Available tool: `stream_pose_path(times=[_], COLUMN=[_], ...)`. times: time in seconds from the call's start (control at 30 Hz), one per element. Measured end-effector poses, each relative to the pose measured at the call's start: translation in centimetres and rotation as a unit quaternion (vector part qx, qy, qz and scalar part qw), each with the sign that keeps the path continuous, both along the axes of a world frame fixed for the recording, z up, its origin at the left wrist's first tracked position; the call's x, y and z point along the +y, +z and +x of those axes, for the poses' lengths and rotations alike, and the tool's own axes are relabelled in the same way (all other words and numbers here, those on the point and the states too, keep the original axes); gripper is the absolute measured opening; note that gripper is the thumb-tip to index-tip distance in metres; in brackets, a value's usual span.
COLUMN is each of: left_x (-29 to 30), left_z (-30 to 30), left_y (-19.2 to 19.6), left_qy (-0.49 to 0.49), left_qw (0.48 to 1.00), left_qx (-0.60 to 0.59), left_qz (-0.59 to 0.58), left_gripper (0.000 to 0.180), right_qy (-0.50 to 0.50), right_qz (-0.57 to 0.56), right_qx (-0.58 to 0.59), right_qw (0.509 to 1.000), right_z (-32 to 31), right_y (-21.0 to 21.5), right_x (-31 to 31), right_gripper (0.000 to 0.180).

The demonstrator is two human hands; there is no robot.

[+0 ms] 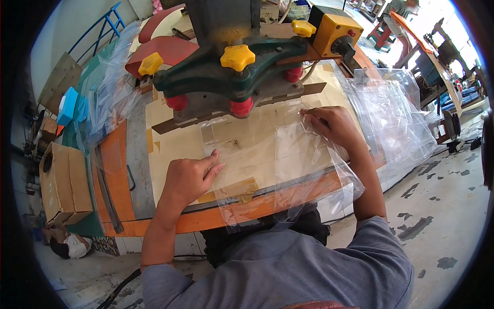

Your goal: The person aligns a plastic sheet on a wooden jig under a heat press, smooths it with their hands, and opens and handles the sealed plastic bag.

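A clear plastic sheet point(247, 177) lies over the cream work board point(170, 149), and its near end hangs past the table's front edge. At the sheet's left edge, my left hand point(186, 177) is closed, with thumb and forefinger at the plastic. My right hand point(334, 126) pinches the far right part of the sheet, where the plastic bunches and folds down along the wrist. Just beyond both hands is the press head point(226, 85), dark green with yellow star knobs and red spacers. Its long, flat metal bar point(164, 125) runs across the board.
Clear plastic pieces point(393, 118) are heaped at the right, and more plastic point(110, 98) lies at the left. A yellow control box point(334, 33) with a black knob stands at the back right. A cardboard box point(64, 180) is beyond the left edge. Another person point(399, 20) stands far right.
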State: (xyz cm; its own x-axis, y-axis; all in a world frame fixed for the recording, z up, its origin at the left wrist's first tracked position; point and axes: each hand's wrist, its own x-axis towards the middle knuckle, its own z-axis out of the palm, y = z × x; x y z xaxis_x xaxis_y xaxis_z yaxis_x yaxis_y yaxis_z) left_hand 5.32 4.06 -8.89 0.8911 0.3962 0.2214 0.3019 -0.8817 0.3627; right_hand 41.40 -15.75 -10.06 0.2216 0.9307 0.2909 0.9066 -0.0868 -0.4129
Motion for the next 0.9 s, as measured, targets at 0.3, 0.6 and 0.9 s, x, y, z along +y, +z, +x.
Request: stream_pose_path(times=[0.3, 0.6, 0.9], left_x=[0.0, 0.1, 0.0], left_z=[0.0, 0.3, -0.1], left_y=[0.0, 0.6, 0.3], left_qy=[-0.005, 0.010, -0.003], left_qw=[1.000, 0.999, 1.000], left_qx=[0.003, 0.030, 0.023], left_qz=[0.015, 0.010, 0.021], left_gripper=[0.031, 0.031, 0.031], right_qy=[0.000, -0.006, -0.002], right_qz=[-0.005, -0.013, -0.004], right_qx=[-0.010, 0.008, 0.010], right_qw=[1.000, 1.000, 1.000], right_z=[0.2, 0.1, -0.3], right_y=[-0.3, 0.6, 0.3], right_x=[0.0, 0.2, -0.1], right_gripper=[0.026, 0.026, 0.025])
